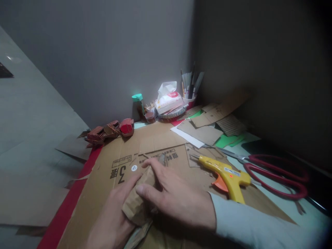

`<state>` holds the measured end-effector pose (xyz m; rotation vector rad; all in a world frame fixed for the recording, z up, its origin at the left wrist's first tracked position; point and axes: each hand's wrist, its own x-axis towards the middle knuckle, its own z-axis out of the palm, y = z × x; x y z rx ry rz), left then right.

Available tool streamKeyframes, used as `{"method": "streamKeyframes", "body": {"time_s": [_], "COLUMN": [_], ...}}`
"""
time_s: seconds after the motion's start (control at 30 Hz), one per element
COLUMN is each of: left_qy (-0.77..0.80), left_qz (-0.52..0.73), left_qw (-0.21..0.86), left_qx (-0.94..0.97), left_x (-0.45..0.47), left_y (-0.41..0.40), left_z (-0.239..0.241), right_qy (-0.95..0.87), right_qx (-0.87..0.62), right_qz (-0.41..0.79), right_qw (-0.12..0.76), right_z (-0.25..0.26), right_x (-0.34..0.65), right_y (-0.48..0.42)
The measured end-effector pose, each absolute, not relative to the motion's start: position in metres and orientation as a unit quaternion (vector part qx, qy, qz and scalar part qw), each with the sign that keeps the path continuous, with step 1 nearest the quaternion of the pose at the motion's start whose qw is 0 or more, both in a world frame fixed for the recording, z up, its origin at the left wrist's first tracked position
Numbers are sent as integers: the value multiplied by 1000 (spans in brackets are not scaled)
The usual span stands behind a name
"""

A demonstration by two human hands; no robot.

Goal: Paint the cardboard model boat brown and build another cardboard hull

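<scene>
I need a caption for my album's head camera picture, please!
Left hand and right hand hold a brown cardboard piece, with a yellow glue gun and scissors lying nearby.

The left hand [111, 211] is motion-blurred, its wrist cut off by the near edge; some of its fingers are hidden behind the folded cardboard piece [136, 209]. The right hand [178, 193] covers part of that piece, and its sleeve [243, 219] runs out of the picture, hiding the handle end of the yellow glue gun [225, 171]. Boxed print [121, 160] on the left is too small to read. A dark object [5, 71] at the far left is cut off, its kind unclear.
</scene>
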<state>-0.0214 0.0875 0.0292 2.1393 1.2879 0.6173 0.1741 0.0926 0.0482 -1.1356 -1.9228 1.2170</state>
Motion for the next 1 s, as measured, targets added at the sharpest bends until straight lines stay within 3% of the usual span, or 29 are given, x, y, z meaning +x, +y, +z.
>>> {"method": "streamKeyframes", "body": {"time_s": [0.3, 0.8, 1.0], "left_qy": [517, 528, 548], "left_qz": [183, 219, 269], "left_qw": [269, 266, 193], "left_qx": [792, 776, 768], "left_x": [-18, -22, -24], "left_y": [87, 86, 83], "left_z": [31, 28, 37], "right_qy": [-731, -733, -711], "right_qx": [-428, -442, -419], "right_qz": [457, 438, 438], "right_qw": [273, 275, 357], "right_z": [50, 50, 52], "right_x": [178, 182, 182], "right_y": [94, 93, 89]}}
